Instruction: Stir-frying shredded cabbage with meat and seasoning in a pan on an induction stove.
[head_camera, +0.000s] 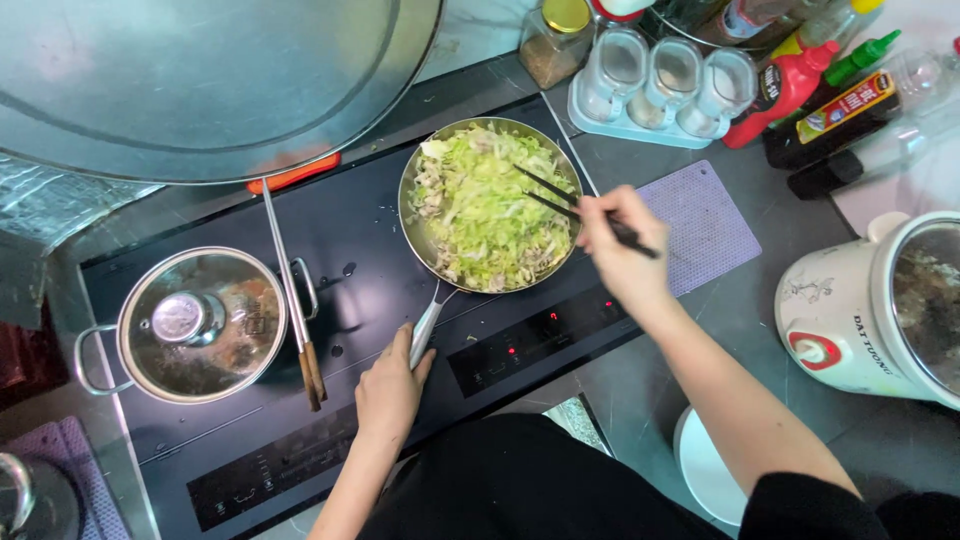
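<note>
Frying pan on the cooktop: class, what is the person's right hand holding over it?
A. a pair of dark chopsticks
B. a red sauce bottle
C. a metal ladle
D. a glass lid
A: the right hand grips dark chopsticks whose tips reach into the shredded cabbage in the frying pan, while the left hand holds the pan's handle.

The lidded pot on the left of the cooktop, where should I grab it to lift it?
Grip the lidded pot by its two side loop handles, one hand from each side; the left loop juts clear. Wooden chopsticks rest across the right rim.
</note>
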